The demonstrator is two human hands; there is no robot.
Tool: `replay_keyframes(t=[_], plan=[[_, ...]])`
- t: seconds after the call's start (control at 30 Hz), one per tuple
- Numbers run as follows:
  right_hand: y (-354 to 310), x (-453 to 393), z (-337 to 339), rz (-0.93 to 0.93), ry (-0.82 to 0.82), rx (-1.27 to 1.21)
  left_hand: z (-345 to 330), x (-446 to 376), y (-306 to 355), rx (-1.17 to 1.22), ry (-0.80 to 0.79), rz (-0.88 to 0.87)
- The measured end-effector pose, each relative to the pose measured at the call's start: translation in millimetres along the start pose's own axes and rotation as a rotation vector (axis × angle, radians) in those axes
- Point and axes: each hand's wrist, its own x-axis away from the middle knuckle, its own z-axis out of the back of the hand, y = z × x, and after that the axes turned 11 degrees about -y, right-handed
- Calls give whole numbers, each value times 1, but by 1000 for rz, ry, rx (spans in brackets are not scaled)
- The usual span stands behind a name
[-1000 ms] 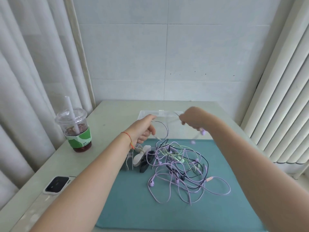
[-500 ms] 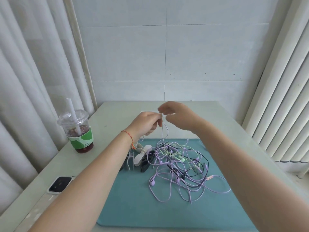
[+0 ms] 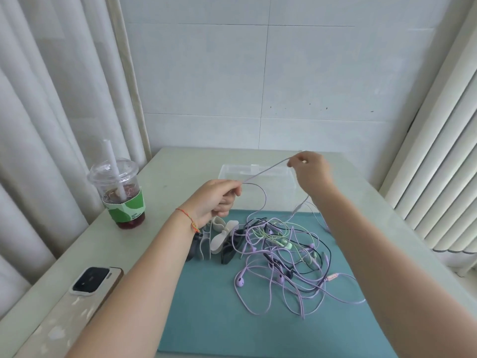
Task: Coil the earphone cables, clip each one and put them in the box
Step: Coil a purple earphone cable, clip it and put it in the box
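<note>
A tangle of purple, green and black earphone cables (image 3: 286,257) lies on the teal mat (image 3: 206,319). My left hand (image 3: 216,200) pinches a purple cable (image 3: 265,169) above the mat's far edge. My right hand (image 3: 309,171) pinches the same cable farther right and higher, so a straight stretch runs between them. A loop hangs from my left hand down into the tangle. Several cable clips (image 3: 219,240), white, grey and black, lie just below my left wrist. A clear plastic box (image 3: 247,170) stands behind the mat.
A plastic cup (image 3: 120,195) of dark drink with a straw stands at the left. A phone (image 3: 93,280) lies face down near the table's left edge. Curtains hang at the left, blinds at the right, a tiled wall behind.
My hands were close together half a second ago. My right hand has moved right and up, drawing a length of purple cable taut away from my left hand.
</note>
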Motion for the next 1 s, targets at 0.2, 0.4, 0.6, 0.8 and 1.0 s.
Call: replay_keyframes(t=[0.2,0.4,0.6,0.8,1.0], plan=[[26,-9,2,-124,67,50,-7,-7,-5,24,99,-127],[9,14,-25,263,45,263,-29,-13,5,-532,105,-78],[-9,40,-40,392,-365,137,-38,-15,14,-694,197,-59],[1,40,-35,280,-435,79,-29,-9,14,-533,184,-91],[7,27,-7,300,-141,104,-10,-7,9,-708,369,-261]])
